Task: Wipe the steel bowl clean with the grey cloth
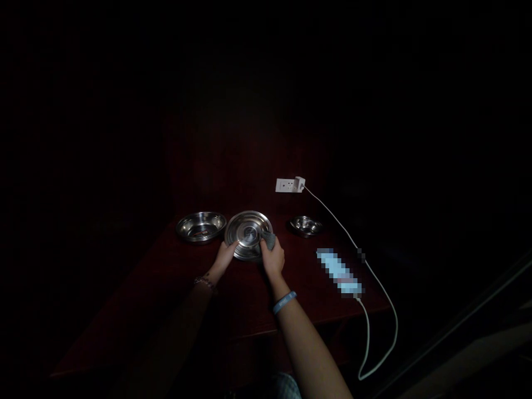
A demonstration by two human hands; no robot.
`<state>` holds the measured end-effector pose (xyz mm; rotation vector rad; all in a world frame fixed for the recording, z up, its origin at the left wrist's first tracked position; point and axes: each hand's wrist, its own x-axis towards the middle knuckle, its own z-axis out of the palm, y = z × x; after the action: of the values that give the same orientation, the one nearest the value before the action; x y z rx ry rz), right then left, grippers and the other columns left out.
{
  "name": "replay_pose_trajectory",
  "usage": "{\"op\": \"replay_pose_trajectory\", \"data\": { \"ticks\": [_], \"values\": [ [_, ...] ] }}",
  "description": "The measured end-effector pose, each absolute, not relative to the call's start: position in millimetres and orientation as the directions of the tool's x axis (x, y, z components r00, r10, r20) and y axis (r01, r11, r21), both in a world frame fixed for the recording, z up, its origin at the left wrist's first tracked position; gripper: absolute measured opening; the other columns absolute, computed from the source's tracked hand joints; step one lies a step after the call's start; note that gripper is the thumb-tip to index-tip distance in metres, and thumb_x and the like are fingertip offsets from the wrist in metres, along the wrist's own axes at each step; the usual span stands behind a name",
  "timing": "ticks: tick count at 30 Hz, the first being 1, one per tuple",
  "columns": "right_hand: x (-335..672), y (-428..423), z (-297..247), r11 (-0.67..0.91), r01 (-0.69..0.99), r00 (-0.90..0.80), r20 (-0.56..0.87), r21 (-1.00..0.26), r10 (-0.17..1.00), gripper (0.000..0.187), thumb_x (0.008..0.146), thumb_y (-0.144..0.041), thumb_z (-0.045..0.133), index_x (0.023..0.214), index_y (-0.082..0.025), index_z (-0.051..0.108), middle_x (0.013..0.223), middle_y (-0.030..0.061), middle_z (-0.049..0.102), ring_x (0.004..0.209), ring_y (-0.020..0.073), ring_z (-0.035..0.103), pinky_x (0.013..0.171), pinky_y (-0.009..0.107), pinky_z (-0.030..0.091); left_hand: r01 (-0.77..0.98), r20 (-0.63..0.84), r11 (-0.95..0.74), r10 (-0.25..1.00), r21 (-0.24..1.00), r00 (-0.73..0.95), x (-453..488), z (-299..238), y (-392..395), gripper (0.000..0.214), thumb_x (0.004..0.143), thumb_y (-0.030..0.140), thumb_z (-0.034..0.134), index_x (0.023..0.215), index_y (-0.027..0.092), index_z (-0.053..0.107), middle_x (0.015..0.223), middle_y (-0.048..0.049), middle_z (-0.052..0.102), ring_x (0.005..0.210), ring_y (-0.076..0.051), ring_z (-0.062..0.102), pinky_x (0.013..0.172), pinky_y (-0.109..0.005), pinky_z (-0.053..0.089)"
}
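Tilted up between my hands is a round, shiny steel plate with a dark mark at its centre. My left hand grips the plate's lower left rim, thumb on the inner face. At the right rim my right hand is closed on a small grey cloth, pressed against the plate. Whether its hidden fingers also hold the rim, I cannot tell. A larger steel bowl stands just left of the plate. Farther right is a smaller steel bowl.
A blurred-out, lit phone lies on the dark red table, to the right. Its white cable loops past the table's edge up to a charger in the wall socket. The surroundings are very dark.
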<state>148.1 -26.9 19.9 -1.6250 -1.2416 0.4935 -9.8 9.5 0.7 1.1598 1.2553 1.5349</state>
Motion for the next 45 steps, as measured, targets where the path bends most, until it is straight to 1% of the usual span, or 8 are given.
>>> {"op": "replay_pose_trajectory", "data": {
  "ticks": [5,12,18,22,25,29,37,45],
  "values": [
    [149,-25,18,0.012,0.501,0.385,0.234,-0.866,0.893,0.036,0.091,-0.048,0.062,0.116,-0.025,0.074,0.101,0.0088,0.080,0.095,0.0277,0.075,0.086,0.034,0.055,-0.073,0.037,-0.058,0.963,0.996,-0.266,-10,3,11,0.025,0.080,0.017,0.066,0.105,0.014,0.072,0.117,-0.0173,0.078,0.123,-0.033,0.070,0.113,-0.046,0.048],
    [151,-22,13,0.036,0.487,0.384,0.251,-0.872,0.888,0.035,0.090,-0.047,0.063,0.113,-0.025,0.077,0.098,0.0084,0.080,0.093,0.0272,0.075,0.086,0.035,0.056,-0.064,0.078,-0.099,0.956,0.993,-0.282,-6,5,7,0.026,0.081,0.016,0.063,0.106,0.014,0.071,0.123,-0.0172,0.077,0.126,-0.031,0.068,0.116,-0.045,0.045],
    [151,-17,7,0.066,0.474,0.359,0.261,-0.878,0.896,0.036,0.091,-0.048,0.061,0.113,-0.023,0.076,0.102,0.0100,0.080,0.097,0.0287,0.076,0.087,0.036,0.057,-0.074,0.050,-0.074,0.957,0.994,-0.285,-5,11,2,0.033,0.081,0.027,0.067,0.110,0.014,0.073,0.117,-0.0184,0.078,0.126,-0.037,0.067,0.114,-0.050,0.047],
    [150,-17,7,0.080,0.437,0.366,0.258,-0.896,0.894,0.034,0.091,-0.049,0.061,0.110,-0.024,0.075,0.104,0.0102,0.080,0.101,0.0289,0.075,0.089,0.036,0.056,-0.064,0.067,-0.088,0.959,0.994,-0.277,-5,10,1,0.033,0.081,0.030,0.068,0.109,0.014,0.075,0.116,-0.0172,0.079,0.124,-0.037,0.068,0.114,-0.047,0.047],
    [150,-17,8,0.077,0.425,0.368,0.250,-0.902,0.896,0.034,0.091,-0.047,0.061,0.111,-0.023,0.075,0.106,0.0108,0.080,0.101,0.0289,0.075,0.089,0.036,0.056,-0.042,0.079,-0.094,0.961,0.995,-0.264,-7,8,1,0.029,0.083,0.030,0.067,0.103,0.012,0.075,0.108,-0.0168,0.080,0.120,-0.037,0.070,0.111,-0.045,0.050],
    [149,-18,9,0.078,0.415,0.357,0.241,-0.907,0.902,0.033,0.090,-0.044,0.063,0.113,-0.023,0.074,0.105,0.0100,0.080,0.100,0.0280,0.075,0.089,0.035,0.056,0.009,0.076,-0.076,0.958,0.997,-0.277,-11,5,4,0.026,0.081,0.032,0.069,0.097,0.013,0.074,0.100,-0.0152,0.081,0.118,-0.036,0.071,0.110,-0.045,0.050],
    [147,-22,12,0.066,0.426,0.340,0.227,-0.902,0.912,0.034,0.092,-0.045,0.062,0.115,-0.022,0.072,0.110,0.0113,0.079,0.105,0.0281,0.074,0.091,0.035,0.055,0.031,0.092,-0.086,0.953,0.996,-0.289,-13,-2,9,0.018,0.080,0.026,0.066,0.093,0.016,0.075,0.097,-0.0117,0.082,0.117,-0.032,0.072,0.110,-0.044,0.050],
    [147,-25,17,0.043,0.475,0.334,0.225,-0.879,0.915,0.031,0.096,-0.044,0.059,0.114,-0.021,0.071,0.111,0.0112,0.079,0.106,0.0274,0.075,0.090,0.034,0.055,0.143,0.121,-0.083,0.952,0.986,-0.282,-14,-3,15,0.024,0.083,0.018,0.068,0.106,0.013,0.074,0.111,-0.0130,0.081,0.117,-0.027,0.073,0.107,-0.037,0.053]
  ]
}}
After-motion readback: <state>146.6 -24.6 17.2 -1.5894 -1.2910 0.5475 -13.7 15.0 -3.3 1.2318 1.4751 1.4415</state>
